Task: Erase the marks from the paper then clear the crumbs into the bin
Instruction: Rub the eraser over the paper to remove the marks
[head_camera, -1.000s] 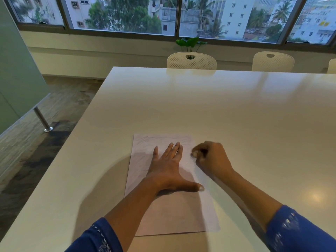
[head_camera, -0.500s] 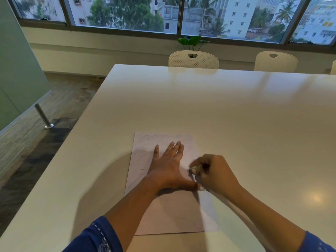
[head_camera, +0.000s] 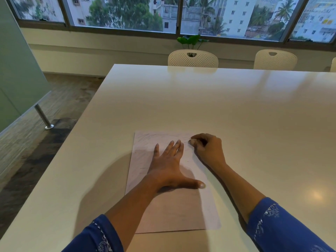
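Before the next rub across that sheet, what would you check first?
1. The flat left hand holds the white paper sheet down: ok.
2. The right hand pinches the small pale eraser: ok.
3. Eraser touching the sheet: cannot tell.
4. The faint grey pencil marks all gone: not ok, some show near the far edge.
5. A bin in reach: cannot tell, none in view.
6. Any crumbs gathered: cannot tell, too small to see.
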Available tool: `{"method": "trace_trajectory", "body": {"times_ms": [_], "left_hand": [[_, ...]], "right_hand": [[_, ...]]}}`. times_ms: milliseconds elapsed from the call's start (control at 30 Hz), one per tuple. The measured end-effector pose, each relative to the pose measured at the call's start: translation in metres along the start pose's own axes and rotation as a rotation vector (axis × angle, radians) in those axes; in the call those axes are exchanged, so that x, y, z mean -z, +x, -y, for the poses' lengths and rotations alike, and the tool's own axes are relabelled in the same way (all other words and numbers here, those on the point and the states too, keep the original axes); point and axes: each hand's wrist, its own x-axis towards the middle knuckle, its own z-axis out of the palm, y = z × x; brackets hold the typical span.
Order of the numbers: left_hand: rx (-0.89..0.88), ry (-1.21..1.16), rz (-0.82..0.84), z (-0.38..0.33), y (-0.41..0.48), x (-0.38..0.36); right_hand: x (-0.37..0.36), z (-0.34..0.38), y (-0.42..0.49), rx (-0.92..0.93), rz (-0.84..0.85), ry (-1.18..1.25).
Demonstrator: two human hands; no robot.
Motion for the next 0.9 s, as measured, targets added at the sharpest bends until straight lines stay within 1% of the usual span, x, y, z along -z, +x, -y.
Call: {"method": "trace_trajectory", "body": {"times_ms": [100,167,233,400,600,733,900], "left_hand": [[-0.006,-0.024,0.004,0.002,0.001,0.000],[-0.009,-0.035,0.003,0.002,0.002,0.000],[-0.008,-0.049,0.006,0.003,0.003,0.001],[-0.002,-0.094,-0.010,0.003,0.005,0.005],[-0.028,-0.063,-0.069,0.015,0.008,0.012],[-0.028,0.025,-0.074,0.022,0.010,0.010],[-0.019,0.032,-0.020,0.022,0.010,0.008]], "right_hand": [[0.008,-0.008,0.003,-0.128,-0.105,0.266],[0.015,-0.014,0.005,-0.210,-0.128,0.388],[0.019,-0.017,0.007,-0.254,-0.123,0.447],[0.022,-0.021,0.004,-0.252,-0.045,0.460],[0.027,-0.022,-0.002,-0.162,0.052,0.436],[0.028,-0.014,-0.010,-0.087,0.121,0.341],[0.024,-0.012,-0.011,0.012,0.173,0.182]]}}
